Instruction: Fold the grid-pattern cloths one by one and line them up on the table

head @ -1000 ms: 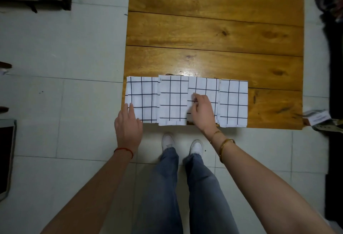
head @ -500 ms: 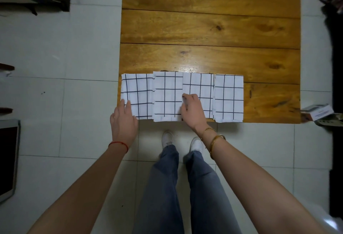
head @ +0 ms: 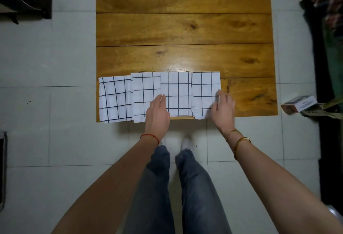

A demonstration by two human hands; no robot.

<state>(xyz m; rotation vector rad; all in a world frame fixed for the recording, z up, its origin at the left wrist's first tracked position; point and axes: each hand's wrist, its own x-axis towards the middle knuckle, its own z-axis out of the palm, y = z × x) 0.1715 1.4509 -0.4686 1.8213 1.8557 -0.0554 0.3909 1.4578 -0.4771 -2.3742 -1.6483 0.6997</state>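
Four folded grid-pattern cloths sit in a row along the near edge of the wooden desk [head: 185, 29], head view, edges touching or slightly overlapping. Leftmost cloth [head: 115, 100] reaches the desk's left corner, its grid lines tilted a bit. Second cloth [head: 143, 92] lies just right of it, its left edge overlapping the first. Third cloth [head: 177, 94] is next, then the fourth cloth [head: 205, 92] ending the row on the right. Near edges of the cloths hang at or slightly past the desk edge. Bare wood to the right of the row and across the far planks.

Left hand [head: 157, 113] rests on the seam between the second and third cloths, fingers straight and pressed together, flat on the fabric, nothing pinched. Red string bracelet [head: 150, 137] on that wrist. Right hand [head: 223, 110] sits at the right edge of the fourth cloth, fingers straight and close together, the thumb side touching the cloth edge, the rest over bare wood. Whether it presses or only touches the edge cannot be told. Gold bangle [head: 240, 143] and a thin chain on that wrist.

Both forearms bare. Grey-blue jeans [head: 185, 187] and white shoes [head: 186, 142] below, on a pale tiled floor [head: 55, 122]. Small white box [head: 300, 103] on the floor right of the desk. Dark furniture top left, dark patterned fabric top right, details unclear.
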